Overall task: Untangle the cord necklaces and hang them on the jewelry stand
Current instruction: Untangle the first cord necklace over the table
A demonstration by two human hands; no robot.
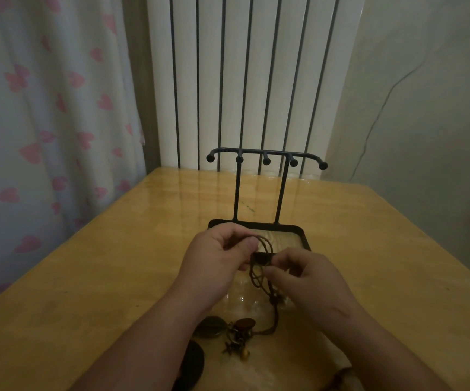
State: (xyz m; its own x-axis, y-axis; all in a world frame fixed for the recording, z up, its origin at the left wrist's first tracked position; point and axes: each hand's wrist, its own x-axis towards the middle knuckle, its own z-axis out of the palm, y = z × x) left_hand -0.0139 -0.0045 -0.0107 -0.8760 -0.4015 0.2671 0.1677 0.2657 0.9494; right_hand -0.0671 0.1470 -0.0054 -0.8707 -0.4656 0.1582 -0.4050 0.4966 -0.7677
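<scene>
A tangle of brown cord necklaces hangs between my hands just above the table. My left hand pinches the upper loops of cord. My right hand pinches the cord lower down, close to a dark knot. The pendants and small metal charms lie on the table below, between my forearms. The black jewelry stand rises right behind my hands, its several knobbed hooks bare. Its tray base is partly hidden by my left hand.
The wooden table reaches back to a white radiator with dark slats. A curtain with pink hearts hangs at the left. At the bottom edge lie a dark oval object and, further right, another piece of cord.
</scene>
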